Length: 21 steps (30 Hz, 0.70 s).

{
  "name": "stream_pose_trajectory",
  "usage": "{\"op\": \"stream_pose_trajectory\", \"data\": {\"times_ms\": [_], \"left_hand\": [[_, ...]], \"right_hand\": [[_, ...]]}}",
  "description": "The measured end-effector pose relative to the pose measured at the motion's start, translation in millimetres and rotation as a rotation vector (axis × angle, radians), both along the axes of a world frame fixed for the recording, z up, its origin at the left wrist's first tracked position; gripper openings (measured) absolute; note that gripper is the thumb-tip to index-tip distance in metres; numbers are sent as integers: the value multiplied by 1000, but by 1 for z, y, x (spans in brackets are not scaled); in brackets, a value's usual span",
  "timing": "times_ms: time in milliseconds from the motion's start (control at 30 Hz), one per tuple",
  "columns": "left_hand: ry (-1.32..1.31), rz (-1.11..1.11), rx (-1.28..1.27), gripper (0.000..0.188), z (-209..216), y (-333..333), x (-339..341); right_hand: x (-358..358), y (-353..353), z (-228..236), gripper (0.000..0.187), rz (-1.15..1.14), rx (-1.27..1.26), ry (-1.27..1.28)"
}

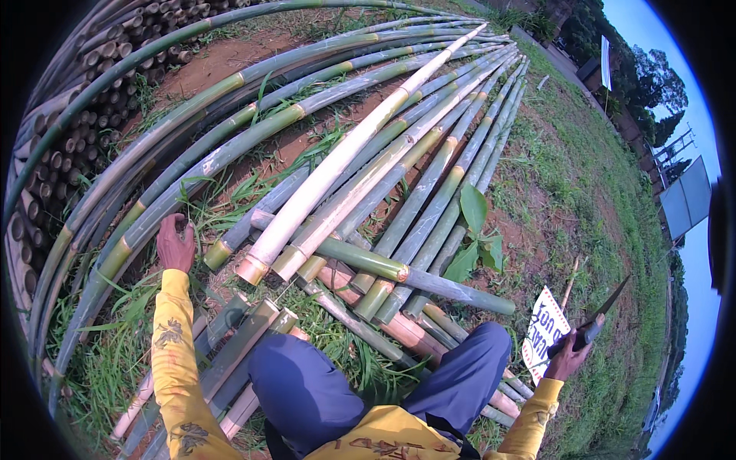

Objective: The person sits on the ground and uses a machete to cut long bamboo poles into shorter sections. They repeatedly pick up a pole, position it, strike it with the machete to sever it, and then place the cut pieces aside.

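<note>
My left hand [176,242] hovers over grass, beside a long green bamboo pole [207,163]. Its fingers are loosely curled, with a gap between thumb and forefinger, and I see nothing in them. Out to the right, my right hand [568,357] is closed round the handle of a machete [607,305], its dark blade pointing up and away. Between the hands lie the near ends of several bamboo poles, among them a pale one [330,181]. They rest across a green crosswise bamboo piece [452,287]. Shorter cut bamboo lengths [239,349] lie by my left knee.
A large stack of cut bamboo [67,146] fills the far left. Long poles curve along the left and converge far ahead. A leafy sprig [477,238] stands among the poles. On the grass [598,207] at right, a white printed sheet [546,330] lies behind my right hand.
</note>
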<state>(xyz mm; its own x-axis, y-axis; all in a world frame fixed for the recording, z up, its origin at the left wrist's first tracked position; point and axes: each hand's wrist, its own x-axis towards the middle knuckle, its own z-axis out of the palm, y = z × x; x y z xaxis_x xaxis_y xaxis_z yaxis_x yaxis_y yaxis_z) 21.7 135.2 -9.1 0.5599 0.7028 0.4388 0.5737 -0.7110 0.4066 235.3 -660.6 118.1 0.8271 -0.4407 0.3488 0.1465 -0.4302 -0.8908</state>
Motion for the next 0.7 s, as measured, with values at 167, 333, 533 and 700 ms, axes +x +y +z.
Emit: {"op": "stream_pose_trajectory", "data": {"times_ms": [167,333,533,700], "left_hand": [[81,-142,-119,24,7,-14,5],[144,-397,-310,27,29,-73,38],[219,-425,-432,36,30,-90,79],[278,-388,-435,40,26,-100,92]], "right_hand": [[-41,-50,-73,54,-277,-355,220],[-110,-45,-151,69,-535,-514,592],[-218,-85,-262,59,-512,-837,611],[-277,-97,-270,46,-443,-778,1092]]}}
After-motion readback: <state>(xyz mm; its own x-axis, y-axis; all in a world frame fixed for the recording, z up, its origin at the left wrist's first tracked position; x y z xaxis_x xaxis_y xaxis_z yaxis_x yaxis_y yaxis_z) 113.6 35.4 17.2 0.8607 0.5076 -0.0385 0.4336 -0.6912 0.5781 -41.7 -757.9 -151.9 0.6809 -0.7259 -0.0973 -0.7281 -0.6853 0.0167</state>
